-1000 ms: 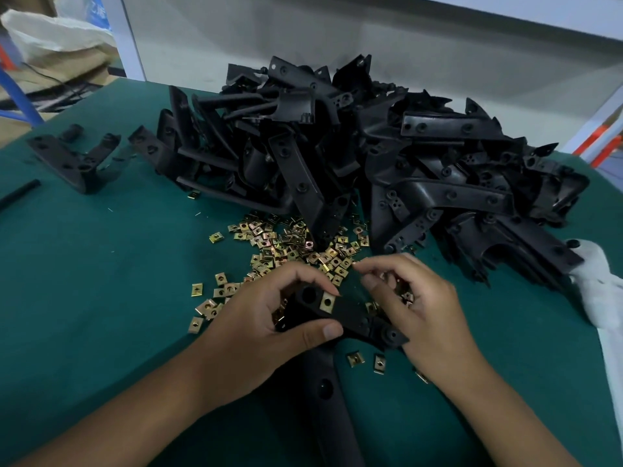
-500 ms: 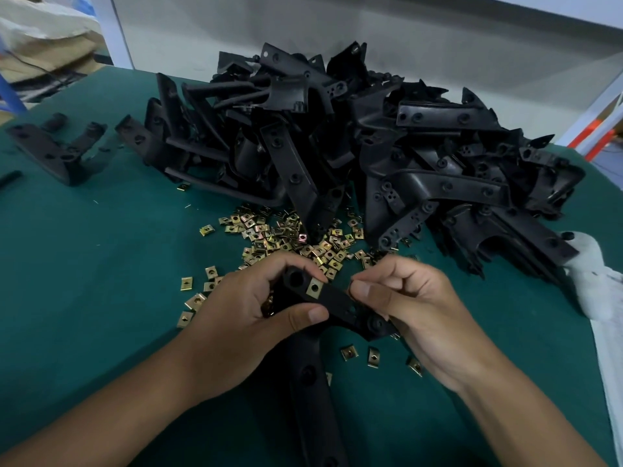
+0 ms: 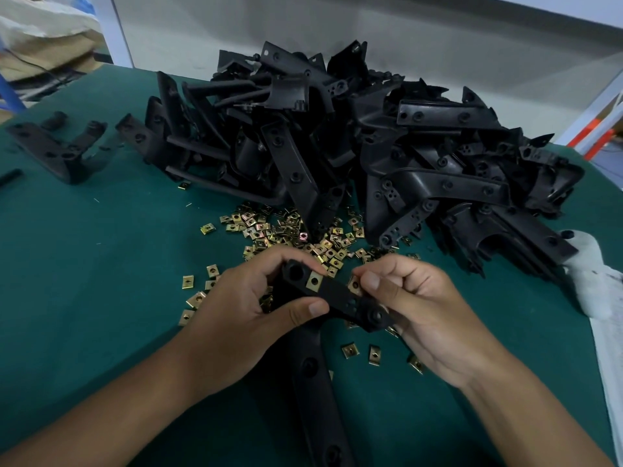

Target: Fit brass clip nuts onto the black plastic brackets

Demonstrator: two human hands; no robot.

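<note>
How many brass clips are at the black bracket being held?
2. One clip sits on the bracket beside the big hole at its left end; the other is pinched against its far edge, mid-length. More may be hidden underneath.

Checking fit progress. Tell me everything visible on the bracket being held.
The held bracket is matte black moulded plastic, L-shaped: a short arm raised between the hands and a long arm running down toward the camera, with round holes along it. One brass clip nut already sits on the short arm near its far end. The left hand grips that end, thumb on the near edge; the right hand pinches a second clip nut against the arm's far edge.
</note>
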